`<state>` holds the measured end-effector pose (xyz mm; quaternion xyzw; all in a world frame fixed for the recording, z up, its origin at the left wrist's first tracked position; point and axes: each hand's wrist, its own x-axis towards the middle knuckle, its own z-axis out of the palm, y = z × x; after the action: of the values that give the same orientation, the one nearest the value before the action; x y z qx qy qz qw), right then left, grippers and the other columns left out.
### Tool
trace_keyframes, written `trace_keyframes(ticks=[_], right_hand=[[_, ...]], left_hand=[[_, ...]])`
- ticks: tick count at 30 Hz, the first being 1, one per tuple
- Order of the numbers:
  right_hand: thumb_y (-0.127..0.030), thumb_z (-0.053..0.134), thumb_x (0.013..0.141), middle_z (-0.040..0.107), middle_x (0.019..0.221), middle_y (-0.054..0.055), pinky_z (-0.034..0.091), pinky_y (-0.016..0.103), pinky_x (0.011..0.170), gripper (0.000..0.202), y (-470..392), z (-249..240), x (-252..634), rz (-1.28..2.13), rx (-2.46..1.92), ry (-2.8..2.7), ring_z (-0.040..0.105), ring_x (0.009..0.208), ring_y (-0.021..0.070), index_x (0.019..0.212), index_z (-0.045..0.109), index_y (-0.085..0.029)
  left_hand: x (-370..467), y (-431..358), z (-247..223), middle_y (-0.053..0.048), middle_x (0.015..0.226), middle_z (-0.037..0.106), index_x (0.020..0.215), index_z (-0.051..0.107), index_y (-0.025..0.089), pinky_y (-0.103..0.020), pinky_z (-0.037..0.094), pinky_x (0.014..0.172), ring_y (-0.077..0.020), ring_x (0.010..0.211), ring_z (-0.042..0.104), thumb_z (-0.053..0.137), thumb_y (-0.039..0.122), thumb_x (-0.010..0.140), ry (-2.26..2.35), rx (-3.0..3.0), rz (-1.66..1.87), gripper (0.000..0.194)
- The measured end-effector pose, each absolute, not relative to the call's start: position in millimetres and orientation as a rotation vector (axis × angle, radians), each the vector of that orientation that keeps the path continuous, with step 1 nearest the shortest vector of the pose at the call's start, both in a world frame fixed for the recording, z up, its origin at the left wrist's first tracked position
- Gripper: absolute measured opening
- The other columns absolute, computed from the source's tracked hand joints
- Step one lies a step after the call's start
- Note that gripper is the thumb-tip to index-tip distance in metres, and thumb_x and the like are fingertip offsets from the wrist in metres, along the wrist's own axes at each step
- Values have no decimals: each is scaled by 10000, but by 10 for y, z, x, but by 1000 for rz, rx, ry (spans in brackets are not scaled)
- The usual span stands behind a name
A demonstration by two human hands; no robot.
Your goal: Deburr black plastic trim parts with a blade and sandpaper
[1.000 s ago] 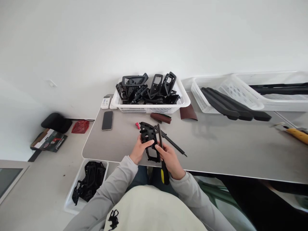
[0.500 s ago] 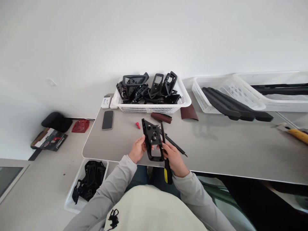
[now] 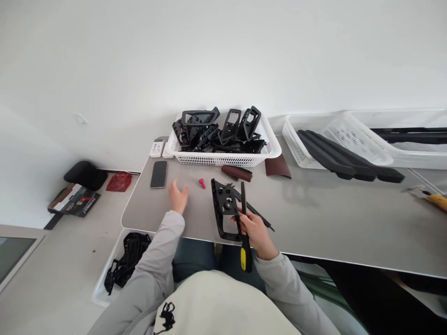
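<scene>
1. Black plastic frame [image 3: 220, 197]: in your right hand [image 3: 257, 235], near the front edge of the surface [image 3: 146, 204], window end toward you. Can't tell if it touches the surface.
2. Same hand is closed round the flat file [image 3: 246, 256] too: blade up alongside the frame's right side, yellow-marked handle down past the edge. Two parts in one grip, so I'd keep the pinch on the frame's solid rail and angle the blade off its face; a slip could score it.
3. Your left hand [image 3: 178, 196] is off the frame, blurred, thumb and fingers spread, nothing visible in it. With only one hand on the frame, its far end looks easy to tip; keep your wrist level.
4. Black caliper-like tool [image 3: 256, 215] lies partly behind frame and file. Watch the blade tip around it.
5. Red piece [image 3: 202, 183] sits between left hand and frame; small, easy to knock. Phone [image 3: 158, 175] is just beyond that hand.
6. Farther back: brown strips [image 3: 244, 173], then the white basket [image 3: 220, 160] of similar black parts.
</scene>
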<state>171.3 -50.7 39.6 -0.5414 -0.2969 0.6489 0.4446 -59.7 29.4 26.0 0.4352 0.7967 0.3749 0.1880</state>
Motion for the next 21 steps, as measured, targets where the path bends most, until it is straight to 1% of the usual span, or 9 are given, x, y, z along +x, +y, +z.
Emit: trace_keyframes(ticks=[2, 3, 5, 6, 8, 10, 16, 18, 21], right_hand=[[-339, 653, 592, 610, 549, -28, 150, 209, 388, 465, -510, 390, 1729, 1605, -1341, -741, 229, 387, 38, 1006, 655, -128], [-340, 654, 595, 618, 555, -23, 154, 209, 387, 470, -510, 387, 1733, 1601, -1340, -742, 234, 387, 38, 1014, 658, -126], [-341, 661, 599, 630, 560, -16, 160, 208, 385, 475, -505, 382, 1733, 1593, -1344, -741, 239, 387, 38, 1020, 665, -121], [-342, 665, 601, 633, 560, -14, 162, 207, 383, 473, -501, 381, 1730, 1591, -1347, -740, 239, 387, 37, 1017, 670, -118], [-344, 676, 601, 640, 562, -10, 166, 205, 380, 473, -491, 381, 1725, 1587, -1355, -739, 240, 386, 36, 1015, 677, -115], [-346, 687, 600, 648, 568, -5, 172, 207, 377, 488, -480, 383, 1724, 1582, -1357, -745, 248, 386, 38, 1029, 680, -112], [-371, 691, 618, 647, 573, -5, 173, 214, 385, 514, -471, 373, 1745, 1554, -1361, -773, 251, 384, 42, 1064, 678, -116], [-381, 687, 623, 649, 579, 0, 178, 218, 390, 520, -470, 370, 1750, 1540, -1366, -784, 258, 389, 47, 1066, 678, -110], [-380, 685, 621, 644, 578, -2, 179, 219, 397, 533, -466, 379, 1748, 1544, -1373, -794, 261, 399, 52, 1074, 673, -99]], left_hand=[[-870, 477, 325, -228, 1394, 452, 1278, 461, 107, -456, 326, 1081, -303, 1357, 372, 613, 260, 813, 2453, 1202, 993, 513], [-990, 565, 354, -251, 1418, 411, 1298, 433, 95, -492, 317, 1079, -331, 1373, 340, 605, 277, 821, 2523, 1181, 963, 539], [-1177, 728, 399, -301, 1406, 390, 1292, 416, 64, -559, 317, 1052, -392, 1360, 335, 639, 314, 796, 2635, 1129, 883, 599], [-1240, 802, 412, -311, 1372, 419, 1273, 425, 57, -575, 334, 1028, -408, 1338, 361, 653, 331, 783, 2669, 1112, 838, 606], [-1317, 928, 420, -302, 1303, 485, 1227, 451, 63, -574, 376, 982, -409, 1288, 425, 671, 348, 764, 2703, 1100, 752, 586], [-1344, 1017, 410, -291, 1282, 506, 1197, 472, 72, -555, 397, 958, -404, 1275, 435, 669, 356, 756, 2713, 1105, 698, 560], [-1365, 1062, 383, -310, 1354, 434, 1234, 463, 38, -516, 376, 967, -407, 1309, 355, 607, 333, 793, 2654, 1103, 731, 550], [-1372, 1040, 401, -318, 1343, 443, 1263, 446, 31, -502, 412, 915, -408, 1278, 396, 581, 321, 814, 2590, 1076, 762, 552], [-1292, 971, 439, -295, 1248, 536, 1270, 467, 57, -469, 457, 829, -384, 1175, 510, 524, 313, 859, 2423, 1057, 805, 488]])
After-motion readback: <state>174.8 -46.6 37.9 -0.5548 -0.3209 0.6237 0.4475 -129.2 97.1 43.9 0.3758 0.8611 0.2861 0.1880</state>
